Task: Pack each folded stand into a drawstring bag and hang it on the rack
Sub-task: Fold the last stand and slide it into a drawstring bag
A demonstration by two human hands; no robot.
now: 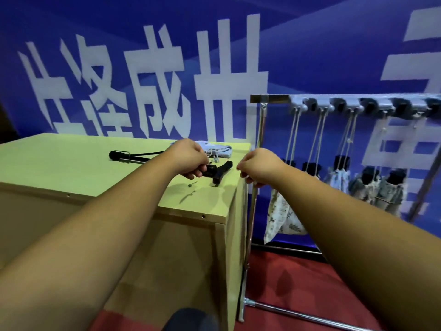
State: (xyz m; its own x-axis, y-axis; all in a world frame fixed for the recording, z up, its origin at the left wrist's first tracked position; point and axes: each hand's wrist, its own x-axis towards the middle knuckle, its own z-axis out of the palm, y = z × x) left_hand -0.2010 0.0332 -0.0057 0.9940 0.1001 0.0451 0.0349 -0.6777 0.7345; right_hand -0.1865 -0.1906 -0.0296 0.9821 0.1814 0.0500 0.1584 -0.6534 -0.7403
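Black, jointed and folded short, the plastic stand (220, 172) lies at the centre of the frame, near the right end of the pale green wooden table (71, 168). The left hand (188, 156) grips its near end, fingers curled round it and covering that end. Just right of it, over the table's edge, the right hand (259, 167) has its fingers curled tight; I cannot tell whether they pinch anything.

Behind the left hand lies a crumpled pale blue drawstring bag (220, 149), partly hidden by the knuckles. Further left on the tabletop is a second, long black stand with a round head (128, 156). A small screw-like piece (190, 185) sits in front of the held stand.

Just beside the table's right edge stands the chrome tube rack (259, 98). Patterned cloth bags hang from its top rail by pale cords; the nearest, a white leaf-print bag (281, 218), is partly blocked by the right forearm. A blue banner with white characters (119, 32) fills the background, and red carpet (286, 278) covers the floor at lower right.
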